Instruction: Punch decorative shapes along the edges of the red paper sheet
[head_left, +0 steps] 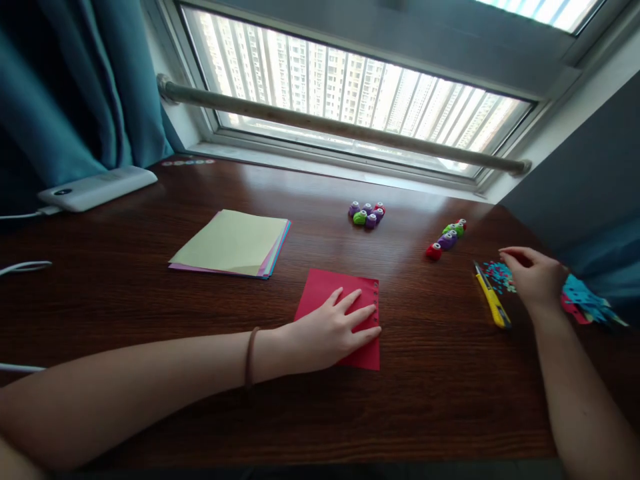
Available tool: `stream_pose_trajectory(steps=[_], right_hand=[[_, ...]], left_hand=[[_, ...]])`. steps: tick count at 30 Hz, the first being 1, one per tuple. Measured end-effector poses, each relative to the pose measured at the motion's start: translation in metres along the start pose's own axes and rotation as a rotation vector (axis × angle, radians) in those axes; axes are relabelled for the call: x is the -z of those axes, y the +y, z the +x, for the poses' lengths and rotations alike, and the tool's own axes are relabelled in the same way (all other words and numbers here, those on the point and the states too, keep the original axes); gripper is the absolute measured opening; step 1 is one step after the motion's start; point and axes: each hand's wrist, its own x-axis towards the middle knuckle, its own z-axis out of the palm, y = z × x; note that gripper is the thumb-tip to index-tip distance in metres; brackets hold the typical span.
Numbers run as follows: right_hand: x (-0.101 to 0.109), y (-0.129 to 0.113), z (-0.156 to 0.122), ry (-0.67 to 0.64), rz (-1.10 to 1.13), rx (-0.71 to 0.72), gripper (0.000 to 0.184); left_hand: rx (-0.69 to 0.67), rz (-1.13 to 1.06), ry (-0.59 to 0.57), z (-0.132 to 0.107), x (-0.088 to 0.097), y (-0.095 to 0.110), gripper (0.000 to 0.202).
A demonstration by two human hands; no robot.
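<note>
My left hand (334, 330) lies flat on a red sheet of paper (315, 288), fingers spread. A column of small punched holes runs down the sheet's right edge. On the right, my right hand (537, 275) is closed in a pinch, thumb and forefinger together, just above a heap of tiny blue and pink paper bits (496, 275). Whatever the pinch holds, if anything, is too small to make out. Beside the heap lies a yellow utility knife (493, 297). Blue and red paper scraps (590, 303) are partly hidden behind my right wrist.
A stack of coloured paper (233, 243), pale yellow on top, lies left of centre. Small craft punches in purple, green and red form one cluster (367, 215) and a row (447, 239). A white power bank (100, 188) with a cable sits by the curtain.
</note>
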Motion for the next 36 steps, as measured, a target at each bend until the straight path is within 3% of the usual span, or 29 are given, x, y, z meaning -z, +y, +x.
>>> stream_pose_trajectory(steps=[2,4,8,11,16,21,26,30,36], right_hand=[[-0.001,0.032,0.002,0.087,-0.09,-0.038,0.021],[0.001,0.052,0.002,0.08,-0.172,-0.091,0.02],[0.002,0.062,0.003,0.072,-0.217,-0.14,0.02],[-0.012,0.05,0.001,0.027,-0.132,-0.059,0.026],[-0.041,0.005,-0.011,-0.043,-0.056,0.188,0.029],[-0.041,-0.025,-0.019,-0.042,0.049,0.29,0.029],[-0.027,0.004,-0.009,0.1,-0.058,0.156,0.029],[-0.015,0.035,0.001,0.205,-0.147,-0.053,0.031],[-0.005,0.042,0.004,0.23,-0.155,-0.181,0.034]], left_hand=[[-0.001,0.004,-0.005,0.0,0.001,0.0,0.042],[-0.006,0.006,-0.004,0.0,0.002,0.0,0.042],[-0.007,-0.001,0.013,0.0,0.001,0.001,0.041],[0.006,-0.016,0.031,0.0,-0.001,0.0,0.042],[0.026,-0.053,0.031,0.0,-0.003,-0.001,0.043],[0.043,-0.101,0.036,0.001,-0.003,-0.002,0.042],[0.041,-0.12,0.055,0.003,-0.004,-0.003,0.042],[0.034,-0.123,0.063,0.003,-0.005,-0.003,0.044],[0.034,-0.106,0.073,0.003,-0.006,-0.003,0.044]])
